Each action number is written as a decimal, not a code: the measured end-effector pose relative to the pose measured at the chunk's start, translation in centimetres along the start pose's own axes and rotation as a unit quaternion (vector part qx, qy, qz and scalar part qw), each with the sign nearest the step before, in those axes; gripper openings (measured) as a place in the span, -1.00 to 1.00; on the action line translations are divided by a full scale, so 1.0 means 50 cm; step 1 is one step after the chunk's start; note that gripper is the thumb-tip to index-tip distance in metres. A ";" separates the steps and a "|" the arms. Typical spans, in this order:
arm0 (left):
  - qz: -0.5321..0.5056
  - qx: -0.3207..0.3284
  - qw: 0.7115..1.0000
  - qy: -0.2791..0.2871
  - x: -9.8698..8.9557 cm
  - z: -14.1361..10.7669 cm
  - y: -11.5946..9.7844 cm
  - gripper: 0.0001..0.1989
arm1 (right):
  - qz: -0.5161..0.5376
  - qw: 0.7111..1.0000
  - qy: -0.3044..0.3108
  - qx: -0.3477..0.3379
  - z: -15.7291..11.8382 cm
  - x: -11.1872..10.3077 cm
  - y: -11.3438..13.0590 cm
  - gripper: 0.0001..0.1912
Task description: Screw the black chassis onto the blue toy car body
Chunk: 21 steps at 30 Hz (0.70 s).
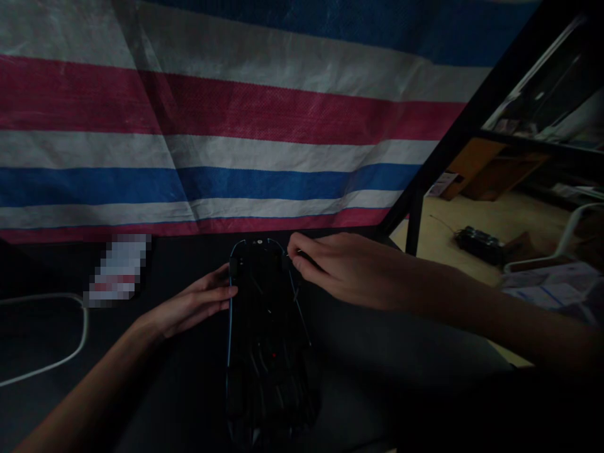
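A dark toy car [268, 314] with blue edges appears to lie upside down, its black underside facing up and its wheels at the sides. My left hand [198, 302] grips the car's left edge near the far end, with one fingertip on the rim and the other fingers partly hidden behind it. By the far right corner of the car, my right hand [325, 264] is closed in a pinch. Tiny bright glints show at its fingertips, but what they hold is too small and dark to name. Dim light hides most details of the underside.
The car rests on a black tabletop [368, 346]. A striped woven sheet [236, 151] hangs behind it. On the left are a blurred pale packet [117, 270] and a white cable [85, 333]. A dark frame post [415, 217] stands at the right, with a cluttered floor [438, 239] beyond.
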State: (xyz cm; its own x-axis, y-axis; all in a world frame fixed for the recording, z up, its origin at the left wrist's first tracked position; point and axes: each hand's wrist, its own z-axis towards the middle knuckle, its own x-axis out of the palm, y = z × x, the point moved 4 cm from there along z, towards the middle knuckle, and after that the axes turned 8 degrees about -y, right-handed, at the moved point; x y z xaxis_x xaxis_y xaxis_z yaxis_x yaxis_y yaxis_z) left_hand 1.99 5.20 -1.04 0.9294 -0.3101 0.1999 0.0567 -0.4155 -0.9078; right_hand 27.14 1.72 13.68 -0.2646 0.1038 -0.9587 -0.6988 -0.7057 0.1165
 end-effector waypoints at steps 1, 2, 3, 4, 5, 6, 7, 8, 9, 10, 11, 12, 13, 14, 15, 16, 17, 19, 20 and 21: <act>-0.002 0.000 1.000 0.000 0.000 0.000 0.000 -0.21 | 0.041 0.999 0.004 -0.017 0.001 0.000 0.001 -0.81; -0.005 0.001 1.000 0.004 0.001 0.000 -0.001 -0.21 | 0.078 0.996 0.010 -0.035 0.001 0.000 0.002 -0.82; -0.010 0.001 1.000 0.009 0.003 0.000 -0.002 -0.22 | 0.100 0.994 0.017 -0.050 0.000 0.000 0.003 -0.82; -0.015 0.002 1.000 0.012 0.005 0.000 -0.003 -0.22 | 0.101 0.993 0.022 -0.056 0.000 0.002 0.002 -0.81; -0.019 0.001 1.000 0.013 0.006 -0.001 -0.003 -0.22 | 0.079 0.995 0.026 -0.053 0.000 0.004 0.000 -0.82; -0.021 -0.001 1.000 0.009 0.007 -0.001 -0.004 -0.22 | 0.042 0.998 0.028 -0.044 0.000 0.006 -0.003 -0.81; -0.021 -0.004 1.000 0.003 0.007 -0.002 -0.004 -0.22 | -0.001 0.999 0.028 -0.034 -0.001 0.007 -0.005 -0.79; -0.020 -0.006 1.000 -0.003 0.006 -0.002 -0.003 -0.21 | -0.037 0.999 0.026 -0.025 -0.002 0.007 -0.007 -0.75; -0.018 -0.009 1.000 -0.006 0.005 -0.003 -0.003 -0.21 | -0.057 0.998 0.024 -0.018 -0.004 0.005 -0.006 -0.73; -0.016 -0.011 1.000 -0.008 0.004 -0.003 -0.002 -0.20 | -0.058 0.998 0.023 -0.016 -0.006 0.003 -0.005 -0.75; -0.016 -0.013 1.000 -0.008 0.002 -0.004 -0.001 -0.19 | -0.041 0.999 0.020 -0.017 -0.009 -0.001 -0.002 -0.81; -0.015 -0.013 1.000 -0.006 0.001 -0.003 0.001 -0.19 | -0.015 1.000 0.018 -0.019 -0.011 -0.004 0.002 -0.88; -0.016 -0.012 1.000 -0.004 -0.001 -0.003 0.002 -0.19 | 0.014 0.999 0.020 -0.024 -0.012 -0.007 0.007 -0.89; -0.017 -0.010 1.000 -0.002 -0.002 -0.002 0.003 -0.19 | 0.037 0.998 0.027 -0.031 -0.013 -0.008 0.011 -0.86; -0.016 -0.008 1.000 0.002 -0.003 -0.001 0.003 -0.20 | 0.046 0.998 0.036 -0.037 -0.014 -0.008 0.016 -0.84; -0.016 -0.006 1.000 0.007 -0.003 0.000 0.003 -0.20 | 0.041 0.997 0.045 -0.038 -0.013 -0.006 0.020 -0.85; -0.014 -0.003 1.000 0.013 -0.002 0.000 0.002 -0.21 | 0.023 0.998 0.052 -0.031 -0.012 -0.004 0.022 -0.83; -0.009 -0.001 1.000 0.021 0.003 0.000 -0.001 -0.22 | -0.023 0.998 0.050 -0.006 -0.008 -0.002 0.024 -0.69; -0.007 -0.001 1.000 0.023 0.006 -0.001 -0.003 -0.22 | -0.032 0.998 0.044 0.007 -0.007 -0.002 0.025 -0.67; -0.006 0.000 1.000 0.024 0.008 -0.002 -0.005 -0.22 | -0.023 0.999 0.036 0.015 -0.007 -0.002 0.026 -0.72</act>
State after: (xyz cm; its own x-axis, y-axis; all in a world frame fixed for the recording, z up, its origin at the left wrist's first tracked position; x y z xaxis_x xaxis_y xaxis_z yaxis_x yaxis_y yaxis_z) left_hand 2.33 5.11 -0.70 0.9101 -0.3457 0.2286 0.0682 -0.4190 -0.9054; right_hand 26.49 0.53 13.82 -0.1841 0.0853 -0.9792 -0.7286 -0.6805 0.0777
